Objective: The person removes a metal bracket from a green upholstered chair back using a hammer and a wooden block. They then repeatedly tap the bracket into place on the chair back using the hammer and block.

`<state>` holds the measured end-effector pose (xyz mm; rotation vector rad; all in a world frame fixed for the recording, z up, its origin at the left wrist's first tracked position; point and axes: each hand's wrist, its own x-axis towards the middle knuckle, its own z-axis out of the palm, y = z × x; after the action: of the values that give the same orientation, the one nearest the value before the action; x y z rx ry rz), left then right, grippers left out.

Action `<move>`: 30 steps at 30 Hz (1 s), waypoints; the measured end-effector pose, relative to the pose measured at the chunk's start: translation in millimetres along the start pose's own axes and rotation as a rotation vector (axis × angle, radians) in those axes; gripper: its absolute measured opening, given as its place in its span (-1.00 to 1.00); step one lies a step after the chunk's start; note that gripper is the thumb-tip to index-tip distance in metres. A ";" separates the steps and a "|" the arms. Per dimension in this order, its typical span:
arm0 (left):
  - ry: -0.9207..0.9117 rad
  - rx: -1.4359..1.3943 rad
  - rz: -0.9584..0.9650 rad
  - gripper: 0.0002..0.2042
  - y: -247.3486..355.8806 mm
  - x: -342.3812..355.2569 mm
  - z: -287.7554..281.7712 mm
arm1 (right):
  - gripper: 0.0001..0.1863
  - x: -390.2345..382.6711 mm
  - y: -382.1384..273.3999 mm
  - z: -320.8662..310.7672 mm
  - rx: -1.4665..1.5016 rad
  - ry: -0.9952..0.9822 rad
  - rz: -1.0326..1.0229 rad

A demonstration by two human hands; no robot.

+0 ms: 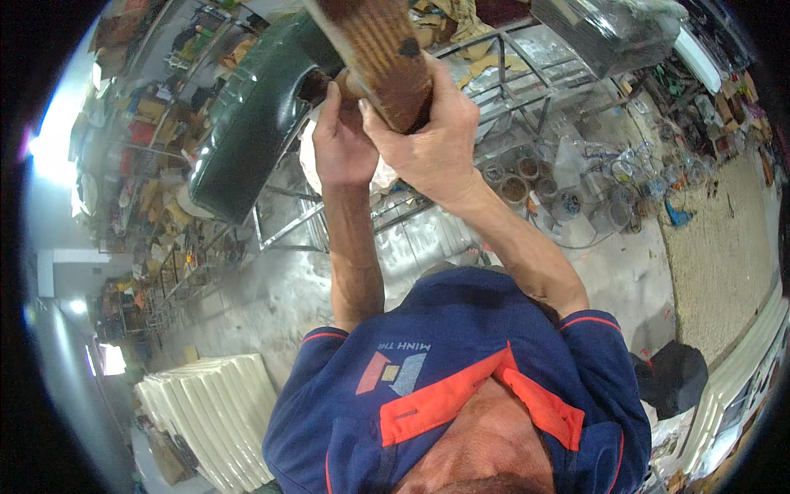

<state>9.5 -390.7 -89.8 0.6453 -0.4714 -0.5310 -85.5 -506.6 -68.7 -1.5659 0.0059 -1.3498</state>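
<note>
My right hand (438, 148) is wrapped round the lower end of a brown wooden block (387, 62) with ridged grain and a dark knot. The block rises past the top edge of the view. Just left of it, my left hand (346, 155) is raised, with one finger upright beside a dark green upholstered piece (255, 123). Its other fingers curl behind the block, so what they hold is hidden. The glossy green piece slants down to the left, with an opening in its cover near my left fingertip.
A metal frame (539, 90) of thin bars stands beneath and beyond my hands. Several round containers (527, 169) stand on the floor to the right. Plastic-wrapped goods (609, 37) lie at the far right, and ribbed pale panels (210, 412) are stacked at the near left.
</note>
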 end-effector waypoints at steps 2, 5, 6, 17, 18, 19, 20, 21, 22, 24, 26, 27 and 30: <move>-0.017 0.002 -0.011 -0.56 4.3 -2.2 -7.3 | -0.36 0.2 2.4 -2.6 0.068 -0.056 0.038; 0.012 0.020 -0.028 -0.57 7.4 -0.8 -6.1 | -0.34 2.3 2.8 -2.6 0.132 -0.109 0.085; 0.001 0.006 -0.028 -0.57 8.3 1.2 -6.6 | -0.35 5.1 1.6 -2.7 0.126 -0.124 0.089; 0.391 1.627 -0.155 -0.60 60.4 -60.4 92.1 | -0.48 6.6 0.7 0.8 0.159 -0.006 0.027; 0.369 1.639 0.117 -0.57 65.1 -60.2 92.3 | -0.48 7.8 0.2 -0.2 0.142 0.001 -0.005; 0.350 1.634 0.387 -0.54 70.4 -59.8 92.2 | -0.48 6.9 -0.1 -0.9 0.130 0.003 -0.034; 0.235 1.861 0.543 -0.51 83.0 -49.5 92.6 | -0.48 5.3 0.2 0.4 0.165 -0.004 -0.025; 0.096 2.069 0.708 -0.49 98.1 -24.8 90.7 | -0.47 4.9 2.3 -0.7 0.142 0.004 -0.022; -0.048 2.285 0.881 -0.47 114.0 -3.7 88.8 | -0.47 4.8 3.3 -0.8 0.138 0.008 -0.017; -0.062 2.340 0.637 -0.40 129.8 19.0 68.6 | -0.47 5.1 3.4 -0.6 0.141 0.015 -0.013; -0.034 2.336 0.477 -0.39 132.1 22.5 64.1 | -0.47 4.2 6.0 -1.4 0.146 0.028 0.005; -0.019 2.362 0.492 -0.40 132.3 22.1 64.5 | -0.42 5.0 6.6 0.3 0.163 0.029 0.002; -0.036 2.459 0.486 -0.43 129.4 24.2 60.1 | -0.32 6.0 11.6 1.8 0.180 0.036 -0.003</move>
<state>34.7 -343.7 44.7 2.7057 -1.1641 0.8956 -75.3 -514.4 -71.8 -1.3912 -0.0936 -1.3425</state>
